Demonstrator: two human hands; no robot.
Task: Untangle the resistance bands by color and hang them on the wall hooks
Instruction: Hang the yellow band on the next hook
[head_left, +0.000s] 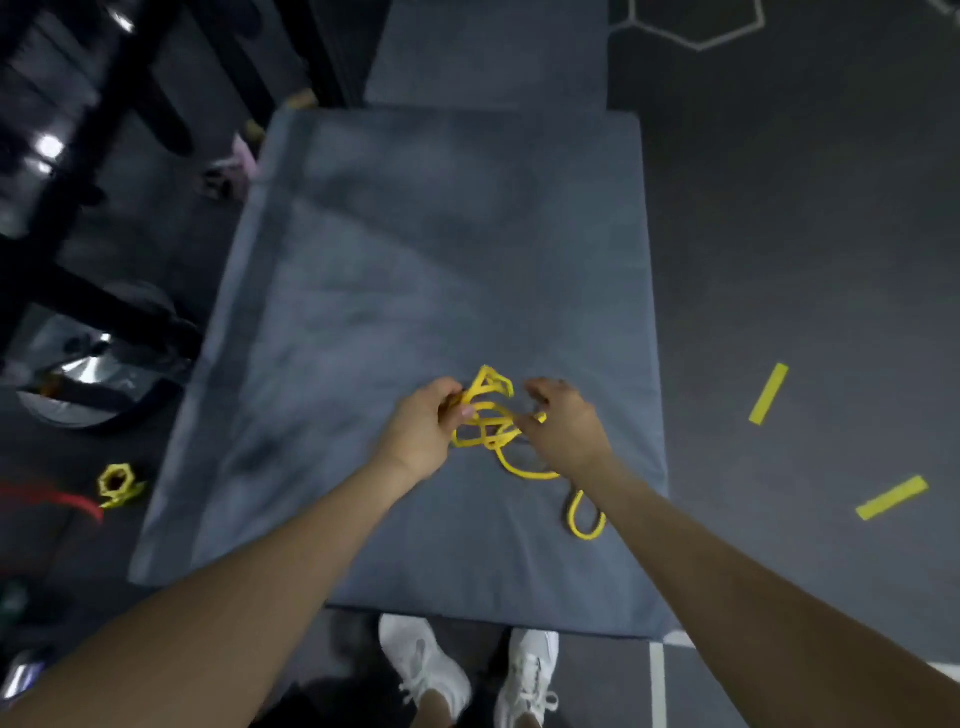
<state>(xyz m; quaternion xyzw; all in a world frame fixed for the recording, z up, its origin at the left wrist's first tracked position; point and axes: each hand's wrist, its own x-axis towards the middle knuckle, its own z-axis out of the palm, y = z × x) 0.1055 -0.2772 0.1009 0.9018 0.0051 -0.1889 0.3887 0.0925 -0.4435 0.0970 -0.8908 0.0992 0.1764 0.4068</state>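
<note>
A tangle of yellow resistance band (488, 415) is held just above a grey-blue mat (395, 291). My left hand (423, 426) grips the tangle's left side. On the right side, my right hand (563, 423) pinches a strand. A loose yellow loop (586, 517) trails down under my right forearm onto the mat. On the dark floor to the left lie another small yellow band bundle (117, 483) and a red band (62, 501). No wall hooks are in view.
Black rack frames (78, 156) and a weight plate (88, 374) stand at the left. Two yellow tape strips (769, 393) mark the dark floor at the right. A second mat (488, 52) lies beyond the first. My white shoes (467, 670) stand at the mat's near edge.
</note>
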